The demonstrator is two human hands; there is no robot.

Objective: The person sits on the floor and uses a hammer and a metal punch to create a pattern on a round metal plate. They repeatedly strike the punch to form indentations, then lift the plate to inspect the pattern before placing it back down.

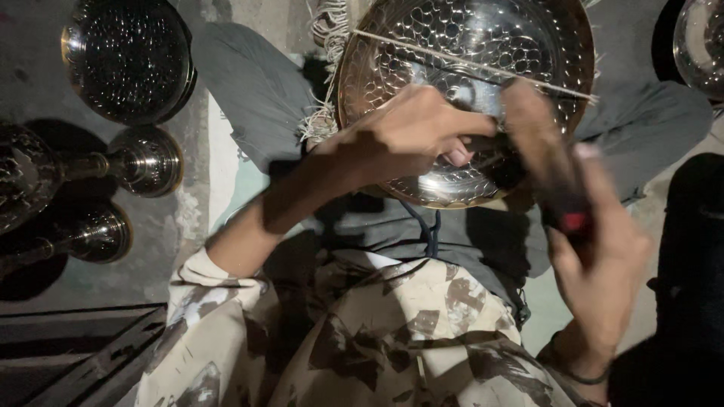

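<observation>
A large round metal bowl (467,45) with a hammered dimple pattern and a coppery rim rests tilted on my lap. A thin pale stick (422,47) lies across it. My left hand (407,132) is curled over the bowl's lower part, its fingers closed around a small dark tool (486,145) that is mostly hidden. My right hand (599,256) grips the dark handle, marked with red, of a hammer-like tool (547,151). That tool is blurred and reaches up to the bowl, next to my left fingers.
To the left stand a round hammered metal vessel (128,56) and two shiny goblet-shaped pieces (143,160) (94,235). Another shiny bowl (701,41) is at the top right. Dark boards (83,354) lie at the bottom left, and a black object (690,249) sits on the right.
</observation>
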